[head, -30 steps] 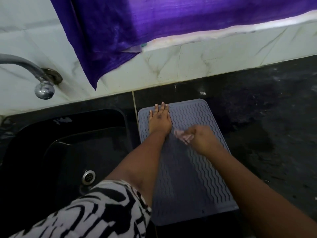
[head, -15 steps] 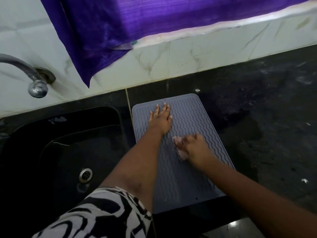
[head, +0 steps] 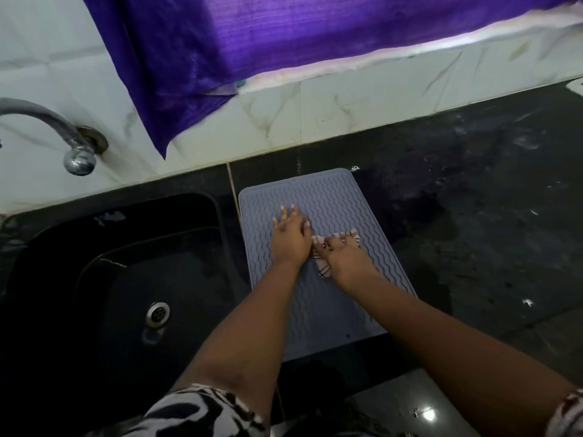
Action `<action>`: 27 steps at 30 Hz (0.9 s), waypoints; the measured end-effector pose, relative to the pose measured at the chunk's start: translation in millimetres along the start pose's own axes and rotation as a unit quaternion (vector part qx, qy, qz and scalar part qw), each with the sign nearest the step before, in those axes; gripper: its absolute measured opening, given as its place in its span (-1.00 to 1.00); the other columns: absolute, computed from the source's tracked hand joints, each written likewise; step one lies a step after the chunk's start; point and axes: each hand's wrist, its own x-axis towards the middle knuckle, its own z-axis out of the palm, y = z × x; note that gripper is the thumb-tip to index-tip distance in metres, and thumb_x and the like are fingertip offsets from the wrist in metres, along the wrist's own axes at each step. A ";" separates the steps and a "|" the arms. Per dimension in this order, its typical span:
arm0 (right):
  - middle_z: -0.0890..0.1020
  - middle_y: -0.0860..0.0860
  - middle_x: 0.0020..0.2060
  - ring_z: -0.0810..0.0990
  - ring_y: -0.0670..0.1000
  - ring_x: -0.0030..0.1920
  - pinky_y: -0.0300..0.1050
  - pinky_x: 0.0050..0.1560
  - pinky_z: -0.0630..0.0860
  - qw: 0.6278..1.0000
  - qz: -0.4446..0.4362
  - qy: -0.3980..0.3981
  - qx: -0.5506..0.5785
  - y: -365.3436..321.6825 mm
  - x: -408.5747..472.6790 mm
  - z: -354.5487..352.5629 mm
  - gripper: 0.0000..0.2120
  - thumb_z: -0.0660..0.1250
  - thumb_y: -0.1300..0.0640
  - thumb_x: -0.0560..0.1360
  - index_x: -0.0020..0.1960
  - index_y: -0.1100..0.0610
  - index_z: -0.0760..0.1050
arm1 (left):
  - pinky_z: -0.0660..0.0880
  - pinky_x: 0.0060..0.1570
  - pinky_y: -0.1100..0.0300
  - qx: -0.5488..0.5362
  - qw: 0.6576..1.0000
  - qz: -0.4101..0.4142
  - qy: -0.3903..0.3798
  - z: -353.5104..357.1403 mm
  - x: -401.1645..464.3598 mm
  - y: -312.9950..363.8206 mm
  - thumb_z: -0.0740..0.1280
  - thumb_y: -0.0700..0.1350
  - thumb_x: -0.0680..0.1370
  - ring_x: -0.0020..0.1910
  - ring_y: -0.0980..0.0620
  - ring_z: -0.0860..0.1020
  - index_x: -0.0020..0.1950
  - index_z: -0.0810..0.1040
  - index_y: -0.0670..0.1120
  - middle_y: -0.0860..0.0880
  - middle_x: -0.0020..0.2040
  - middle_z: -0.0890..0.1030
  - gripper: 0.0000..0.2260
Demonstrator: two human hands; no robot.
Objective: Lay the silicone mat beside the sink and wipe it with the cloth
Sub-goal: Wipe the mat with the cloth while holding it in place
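Note:
A grey silicone mat (head: 328, 197) with wavy ridges lies flat on the black counter just right of the black sink (head: 132, 279). My left hand (head: 290, 238) rests palm down on the mat's left middle, fingers spread, holding nothing. My right hand (head: 342, 255) presses a small white cloth with dark red lines (head: 320, 263) onto the mat's middle, right beside the left hand. Most of the cloth is hidden under the right hand; bits of it show at the fingertips and near the wrist.
A metal tap (head: 75, 156) sticks out of the white tiled wall above the sink, whose drain (head: 157, 313) shows. A purple cloth (head: 252, 42) hangs over the wall behind. The dark counter (head: 473, 200) stretches right of the mat with wet patches and small specks.
The right hand with the cloth has slid toward the left hand and slightly up the mat. The left hand has shifted a little nearer along the mat. The camera view has shifted.

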 end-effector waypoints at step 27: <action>0.52 -0.11 -0.04 0.55 -0.09 -0.05 -0.55 -0.21 0.41 0.911 0.049 0.068 0.404 55.9 -87.7 -42.8 -0.67 0.24 0.32 0.57 0.26 0.08 0.56 | -0.19 0.52 -0.01 0.148 0.984 -0.044 -0.089 1.0 -29.5 5.5 -0.10 0.07 0.68 0.58 0.01 -0.11 0.59 -0.06 0.00 0.03 0.60 -0.06 -0.52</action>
